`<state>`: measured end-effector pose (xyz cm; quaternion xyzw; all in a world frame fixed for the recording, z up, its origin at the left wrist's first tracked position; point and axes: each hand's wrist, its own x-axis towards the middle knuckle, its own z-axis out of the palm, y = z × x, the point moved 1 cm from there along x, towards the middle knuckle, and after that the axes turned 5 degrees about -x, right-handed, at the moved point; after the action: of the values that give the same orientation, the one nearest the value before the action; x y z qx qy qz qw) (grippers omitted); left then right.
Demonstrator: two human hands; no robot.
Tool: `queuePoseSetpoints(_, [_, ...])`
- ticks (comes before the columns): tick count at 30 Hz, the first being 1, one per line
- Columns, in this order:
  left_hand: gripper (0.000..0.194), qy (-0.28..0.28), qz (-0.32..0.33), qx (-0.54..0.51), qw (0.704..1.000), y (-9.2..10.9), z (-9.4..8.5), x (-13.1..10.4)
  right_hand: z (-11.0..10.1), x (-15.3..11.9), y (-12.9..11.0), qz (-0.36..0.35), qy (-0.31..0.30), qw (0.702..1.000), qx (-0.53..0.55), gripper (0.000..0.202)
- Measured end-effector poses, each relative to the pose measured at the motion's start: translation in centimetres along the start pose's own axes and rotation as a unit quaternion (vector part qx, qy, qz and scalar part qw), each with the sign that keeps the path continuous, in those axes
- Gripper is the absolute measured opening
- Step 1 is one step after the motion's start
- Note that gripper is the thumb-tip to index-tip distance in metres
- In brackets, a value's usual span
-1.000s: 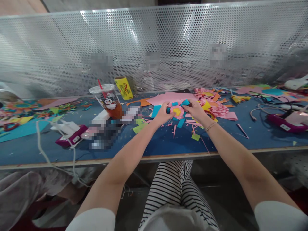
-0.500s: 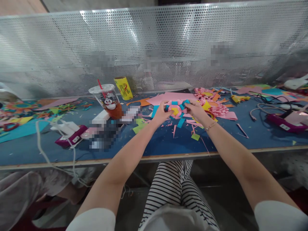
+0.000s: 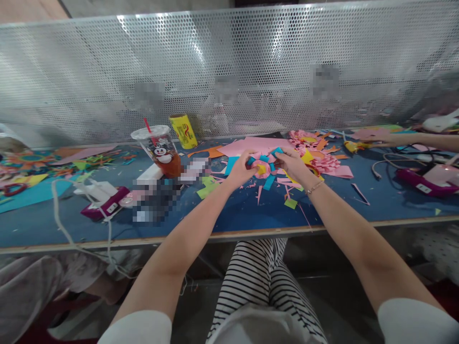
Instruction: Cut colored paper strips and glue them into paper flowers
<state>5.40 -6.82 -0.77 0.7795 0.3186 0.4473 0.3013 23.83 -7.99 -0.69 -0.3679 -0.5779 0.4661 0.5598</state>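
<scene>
Between my two hands is a paper flower (image 3: 262,168) with pink and blue petals and a yellow middle. My left hand (image 3: 244,170) grips its left side, thumb near the centre. At its upper right, the fingers of my right hand (image 3: 292,165) pinch a blue petal. Pink paper sheets (image 3: 254,144) lie behind the flower, and paper scraps are scattered under and around it. Finished-looking pink paper flowers (image 3: 324,161) sit just right of my right hand, beside yellow-handled scissors (image 3: 312,170) that it partly hides.
A cup with a red straw (image 3: 165,155) and a yellow can (image 3: 183,131) stand at the left. Purple power strips (image 3: 105,203) with cables lie on both sides. Another person's hand (image 3: 382,139) touches a yellow glue gun (image 3: 355,146). A perforated metal screen (image 3: 251,62) rises behind the table.
The flower has tilted and turned slightly between my hands, its centre shifting a little. Another person's arm has come in from the right, reaching to the yellow glue gun.
</scene>
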Motion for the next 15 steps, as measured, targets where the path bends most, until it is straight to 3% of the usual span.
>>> queuePoseSetpoints(5, [0.049,0.001,0.009,0.021,1.0,0.06,-0.01,-0.08,-0.06,0.2,0.64,-0.023,-0.028,0.999,-0.04,0.028])
queuePoseSetpoints(15, [0.045,-0.009,0.01,0.024,1.0,-0.26,-0.04,0.16,-0.25,0.27,1.09,-0.004,-0.053,0.997,-0.052,0.028])
